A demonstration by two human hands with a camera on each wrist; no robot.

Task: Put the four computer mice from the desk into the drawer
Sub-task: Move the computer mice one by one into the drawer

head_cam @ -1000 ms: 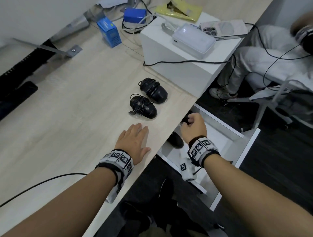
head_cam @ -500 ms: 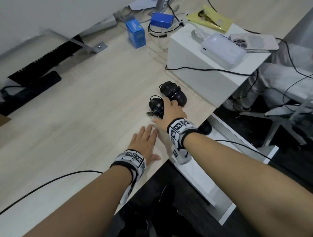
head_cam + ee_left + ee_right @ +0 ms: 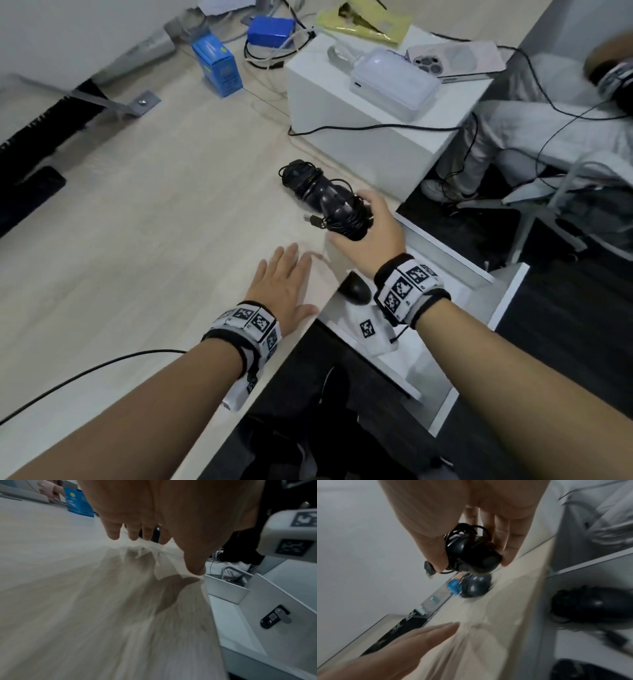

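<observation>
My right hand (image 3: 371, 229) grips a black mouse (image 3: 337, 209) with its cable wound round it, lifted just above the desk's (image 3: 154, 240) right edge; its USB plug sticks out to the left. In the right wrist view thumb and fingers curl round this mouse (image 3: 474, 555). A second wrapped mouse (image 3: 301, 178) lies on the desk just behind. The white drawer (image 3: 496, 322) stands open below the edge, with one mouse (image 3: 356, 291) showing in it; the right wrist view shows two mice (image 3: 583, 604) there. My left hand (image 3: 284, 284) rests flat, holding nothing.
A white box (image 3: 359, 144) on the desk behind the mice carries a power bank (image 3: 394, 82) and a phone (image 3: 455, 61), with cables trailing. A blue carton (image 3: 219, 68) stands further back. Another person's legs (image 3: 513, 137) and a chair are to the right.
My right hand came up from the drawer, took hold of the nearer mouse on the desk and has lifted it toward the desk edge. My left hand stayed in place.
</observation>
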